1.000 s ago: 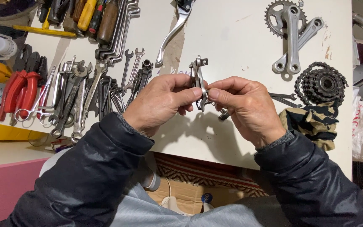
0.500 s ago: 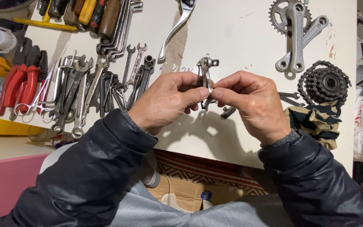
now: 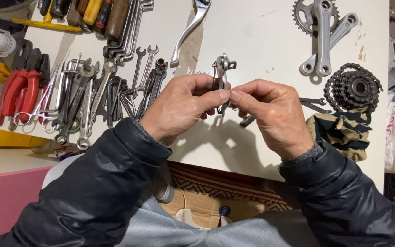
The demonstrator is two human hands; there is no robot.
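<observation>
Two hands hold one small metal part, and my fingers hide its bottom half, so I cannot tell its whole shape. My left hand [image 3: 184, 107] and my right hand [image 3: 275, 114] are close together, thumbs almost touching. Both are pinched shut on the metal part [image 3: 221, 68]. It sticks up between my hands, above the white table [image 3: 261, 36]. A thin dark rod [image 3: 248, 121] peeks out under my right hand, mostly hidden. The wrenches [image 3: 92, 91] lie to my left. The chain and gears [image 3: 353, 89] lie to my right, beside a striped rag [image 3: 344, 130].
</observation>
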